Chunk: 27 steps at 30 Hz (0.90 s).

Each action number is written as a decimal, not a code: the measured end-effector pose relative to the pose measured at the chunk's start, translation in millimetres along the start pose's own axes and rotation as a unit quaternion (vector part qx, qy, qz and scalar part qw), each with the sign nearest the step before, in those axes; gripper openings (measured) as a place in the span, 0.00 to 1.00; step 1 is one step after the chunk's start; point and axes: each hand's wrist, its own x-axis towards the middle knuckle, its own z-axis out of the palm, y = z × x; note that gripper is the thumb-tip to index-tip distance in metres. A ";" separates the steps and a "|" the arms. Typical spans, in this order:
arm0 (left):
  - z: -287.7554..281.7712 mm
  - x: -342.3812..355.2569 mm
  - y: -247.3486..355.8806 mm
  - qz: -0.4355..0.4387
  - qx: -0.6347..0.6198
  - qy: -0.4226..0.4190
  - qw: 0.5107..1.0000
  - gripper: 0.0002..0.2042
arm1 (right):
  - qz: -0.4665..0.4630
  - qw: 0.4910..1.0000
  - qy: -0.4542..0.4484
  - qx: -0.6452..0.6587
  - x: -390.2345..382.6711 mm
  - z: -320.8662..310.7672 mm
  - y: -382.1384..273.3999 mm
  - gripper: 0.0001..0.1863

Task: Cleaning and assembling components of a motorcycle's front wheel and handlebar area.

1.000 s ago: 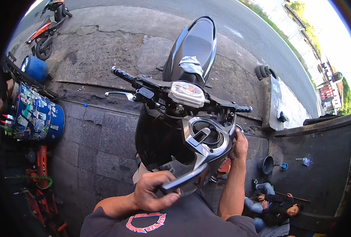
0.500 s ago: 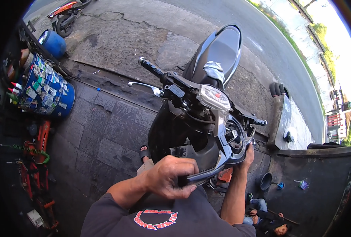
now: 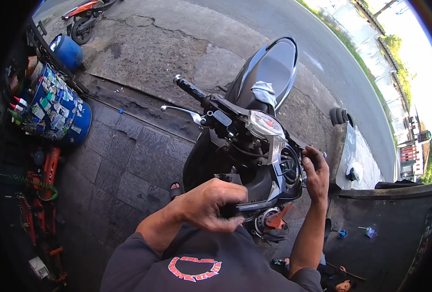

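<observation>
A scooter with its handlebar and speedometer (image 3: 266,124) exposed stands in front of me. My left hand (image 3: 215,204) is closed round the near left edge of its dark front panel (image 3: 260,204), which has silver trim. The panel sits tilted below the speedometer, round a dark recess (image 3: 289,168). My right hand (image 3: 317,175) is raised by the panel's right side, near the right handlebar end, with its fingers bent and the thumb apart. Nothing shows in it. A silver brake lever (image 3: 182,114) and black grip (image 3: 190,88) stick out at left.
A grey-white cloth (image 3: 263,92) lies on the scooter's seat (image 3: 276,61). Blue drums (image 3: 82,121) and a red metal stand (image 3: 50,170) are at left. Below the panel is an orange-and-black part (image 3: 276,219). Another person (image 3: 332,277) is low at right, by a dark wall.
My right hand has left the panel's lower right side and moved up toward the right handlebar end. My left hand keeps its hold; the panel shifted slightly, showing more of the orange part.
</observation>
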 end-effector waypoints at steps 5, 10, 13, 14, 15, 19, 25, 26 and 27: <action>-1.4 -3.3 -3.0 0.003 0.020 0.015 1.000 0.07 | 0.073 0.981 -0.172 -0.060 31.7 -9.5 -13.9 0.24; 5.9 -15.9 -4.6 -0.025 0.023 0.037 0.999 0.07 | 0.106 0.968 -0.214 -0.082 35.8 -0.7 8.6 0.25; 9.1 -21.3 -6.2 -0.028 0.012 0.049 0.998 0.08 | 0.116 0.973 -0.199 -0.023 32.8 5.4 6.2 0.21; 9.6 -24.1 -7.5 -0.033 0.010 0.053 0.998 0.08 | 0.131 0.973 -0.187 -0.001 32.0 7.0 4.8 0.20; 9.8 -26.7 -10.3 -0.022 -0.015 0.072 0.997 0.09 | 0.119 0.978 -0.169 0.005 30.5 9.4 7.6 0.19; 15.6 -35.3 -41.7 0.019 -0.119 0.308 0.944 0.20 | 0.109 0.980 -0.169 0.002 25.7 11.1 11.4 0.20; 23.6 -50.2 -87.3 -0.187 -0.138 0.444 0.865 0.08 | 0.131 0.977 -0.164 0.032 16.2 16.3 14.9 0.20; 24.1 -52.5 -88.8 -0.188 -0.139 0.444 0.865 0.08 | 0.153 0.973 -0.162 0.054 15.2 15.2 11.6 0.20; 24.3 -55.0 -89.7 -0.210 -0.124 0.421 0.874 0.08 | 0.154 0.973 -0.162 0.053 14.7 15.3 12.5 0.20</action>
